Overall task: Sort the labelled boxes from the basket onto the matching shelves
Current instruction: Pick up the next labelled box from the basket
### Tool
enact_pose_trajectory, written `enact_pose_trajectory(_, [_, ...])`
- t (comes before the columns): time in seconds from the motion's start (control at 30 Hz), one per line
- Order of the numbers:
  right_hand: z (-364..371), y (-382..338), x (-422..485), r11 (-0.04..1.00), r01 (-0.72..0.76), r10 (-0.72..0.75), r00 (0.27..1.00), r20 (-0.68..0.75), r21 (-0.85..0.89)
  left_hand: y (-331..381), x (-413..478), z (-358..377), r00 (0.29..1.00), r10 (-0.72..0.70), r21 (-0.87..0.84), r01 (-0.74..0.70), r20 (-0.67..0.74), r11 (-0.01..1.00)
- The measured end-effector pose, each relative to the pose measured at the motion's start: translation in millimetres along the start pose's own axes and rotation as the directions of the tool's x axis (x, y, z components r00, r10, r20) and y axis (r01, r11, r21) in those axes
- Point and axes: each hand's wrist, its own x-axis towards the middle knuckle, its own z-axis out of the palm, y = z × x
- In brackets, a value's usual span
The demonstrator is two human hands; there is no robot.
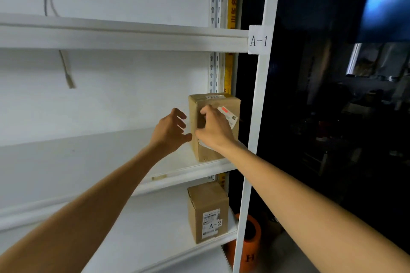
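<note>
A brown cardboard box [207,153] with a torn shipping label stands upright at the right end of the white middle shelf [88,162], below the paper tag A-1 [258,40] on the shelf post. My right hand [214,128] lies over the box's front face, its fingers curled against the upper part and its thumb at the left front edge. Just left of the box is my left hand [170,131], fingers loosely spread and thumb tip close to the box's side. A second cardboard box [207,210] marked A-2 stands on the shelf below.
The white upper shelf [111,37] runs overhead. The white upright post [255,139] bounds the shelves on the right, with a dark room beyond it. An orange object [250,244] stands on the floor by the post. A cable end [68,77] hangs against the wall.
</note>
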Motion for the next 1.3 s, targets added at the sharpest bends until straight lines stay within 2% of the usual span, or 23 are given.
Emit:
enact_pose_trajectory(0.13, [30,-19,-9,0.988,0.153,-0.140,0.956,0.257,-0.032,-37,-38,-46,0.990,-0.103,0.204,0.083,0.092,0.976])
enact_pose_trajectory(0.27, [63,-66,-18,0.948,0.318,-0.297,0.858,0.419,0.020,-59,-82,-95,0.967,-0.256,0.340,0.236,0.014,0.910])
enact_pose_trajectory(0.37, [89,-106,-39,0.892,0.444,-0.425,0.750,0.507,0.092,-64,-129,-131,0.929,-0.363,0.440,0.355,-0.070,0.825])
enact_pose_trajectory(0.5, [127,-165,-93,0.768,0.606,-0.590,0.542,0.598,0.208,-72,-228,-181,0.839,-0.516,0.521,0.522,-0.173,0.675])
enact_pose_trajectory(0.6, [146,-209,-155,0.673,0.666,-0.677,0.377,0.632,0.323,-62,-322,-220,0.714,-0.643,0.557,0.665,-0.278,0.497])
enact_pose_trajectory(0.7, [157,-244,-229,0.546,0.722,-0.743,0.182,0.644,0.426,-34,-414,-244,0.577,-0.689,0.553,0.778,-0.439,0.299])
enact_pose_trajectory(0.8, [156,-278,-299,0.408,0.719,-0.795,-0.024,0.607,0.562,-4,-491,-249,0.453,-0.731,0.518,0.840,-0.510,0.160])
enact_pose_trajectory(0.87, [148,-302,-343,0.328,0.675,-0.813,-0.154,0.561,0.661,15,-540,-248,0.342,-0.772,0.404,0.907,-0.535,0.121])
enact_pose_trajectory(0.97, [126,-329,-423,0.186,0.624,-0.811,-0.339,0.477,0.759,61,-626,-243,0.154,-0.771,0.141,0.986,-0.618,0.084])
enact_pose_trajectory(1.1, [97,-338,-521,-0.013,0.574,-0.742,-0.554,0.377,0.819,125,-720,-227,-0.020,-0.739,-0.012,1.000,-0.673,-0.016])
enact_pose_trajectory(1.3, [51,-334,-630,-0.223,0.459,-0.608,-0.755,0.245,0.860,209,-812,-198,-0.215,-0.642,-0.128,0.975,-0.736,-0.180])
